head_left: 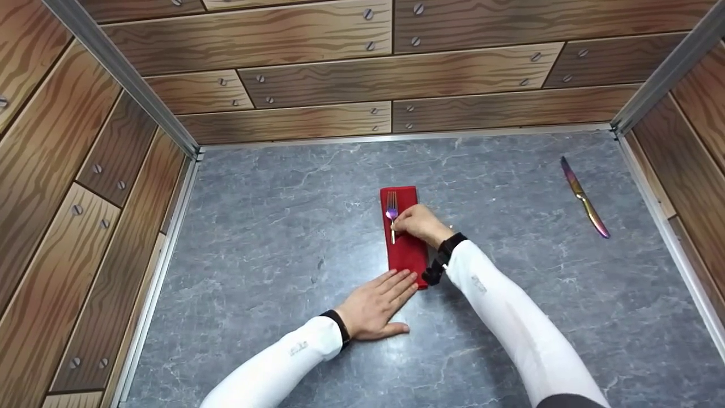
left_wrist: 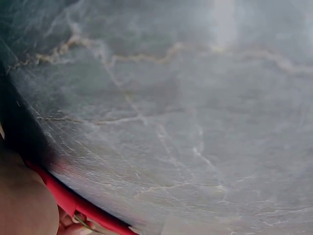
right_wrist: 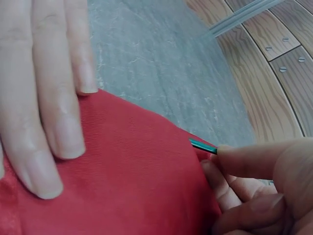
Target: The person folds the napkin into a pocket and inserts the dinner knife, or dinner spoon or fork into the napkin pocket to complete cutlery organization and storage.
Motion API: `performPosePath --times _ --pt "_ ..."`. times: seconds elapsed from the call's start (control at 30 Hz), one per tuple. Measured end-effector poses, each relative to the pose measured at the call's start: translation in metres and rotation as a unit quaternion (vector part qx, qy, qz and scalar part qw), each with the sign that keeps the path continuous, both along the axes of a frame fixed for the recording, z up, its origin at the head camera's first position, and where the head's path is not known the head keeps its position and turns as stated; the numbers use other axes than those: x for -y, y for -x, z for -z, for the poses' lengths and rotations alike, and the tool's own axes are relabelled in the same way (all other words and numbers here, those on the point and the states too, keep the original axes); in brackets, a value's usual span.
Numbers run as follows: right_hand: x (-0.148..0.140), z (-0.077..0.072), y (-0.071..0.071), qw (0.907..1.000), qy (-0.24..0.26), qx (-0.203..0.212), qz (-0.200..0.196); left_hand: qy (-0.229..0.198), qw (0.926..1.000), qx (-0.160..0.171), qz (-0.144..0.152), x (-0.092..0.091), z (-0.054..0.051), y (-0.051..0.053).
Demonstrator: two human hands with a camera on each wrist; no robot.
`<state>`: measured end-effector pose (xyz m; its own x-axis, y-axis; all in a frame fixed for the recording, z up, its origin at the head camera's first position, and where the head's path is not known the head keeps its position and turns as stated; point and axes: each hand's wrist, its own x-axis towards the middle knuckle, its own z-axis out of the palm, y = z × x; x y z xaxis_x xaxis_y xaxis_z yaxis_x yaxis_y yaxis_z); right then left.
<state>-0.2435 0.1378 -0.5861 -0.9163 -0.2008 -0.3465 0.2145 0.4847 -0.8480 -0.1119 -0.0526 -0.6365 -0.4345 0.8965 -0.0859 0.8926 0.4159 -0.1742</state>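
Note:
A folded red napkin (head_left: 406,252) lies lengthwise on the grey marbled surface. Over its upper half is a shiny purple-and-gold fork (head_left: 392,205), tines pointing away from me. My right hand (head_left: 422,222) pinches the fork's handle between thumb and fingers; in the right wrist view only the handle's end (right_wrist: 203,146) shows beside the napkin (right_wrist: 122,161). With straight fingers, my left hand (head_left: 375,306) rests on the napkin's near end, its thumb out on the bare surface. The left wrist view catches just a strip of the napkin (left_wrist: 63,196) at its lower left.
A rainbow-coloured knife (head_left: 583,195) lies at the right of the grey surface (head_left: 272,226), apart from the napkin. Wood-patterned walls (head_left: 317,73) with metal edging enclose the left, back and right sides.

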Motion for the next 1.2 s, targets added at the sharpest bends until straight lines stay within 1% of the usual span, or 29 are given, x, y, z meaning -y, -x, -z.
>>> performPosePath --times 0.2,0.3,0.57,0.83,1.03,1.2 --pt "0.003 0.006 -0.001 0.9988 -0.040 -0.026 0.013 -0.011 0.9999 0.004 0.005 0.001 0.001 0.001" --pt "0.005 0.007 -0.001 0.9973 -0.064 -0.032 0.015 -0.017 0.9998 0.009 0.007 0.001 0.002 0.002" --pt "0.009 0.005 -0.003 0.9882 -0.147 -0.043 0.010 -0.012 0.9999 0.010 0.007 0.000 0.002 0.002" --pt "0.012 0.005 -0.005 0.9834 -0.176 -0.044 -0.001 -0.010 0.9998 0.012 0.008 0.001 0.004 0.002" --pt "0.014 0.004 -0.006 0.9838 -0.174 -0.044 -0.006 -0.015 0.9997 0.018 0.007 0.002 0.003 0.001" --pt "0.011 0.005 -0.005 0.9840 -0.172 -0.048 -0.003 -0.017 0.9995 0.026 0.005 0.000 0.000 0.003"
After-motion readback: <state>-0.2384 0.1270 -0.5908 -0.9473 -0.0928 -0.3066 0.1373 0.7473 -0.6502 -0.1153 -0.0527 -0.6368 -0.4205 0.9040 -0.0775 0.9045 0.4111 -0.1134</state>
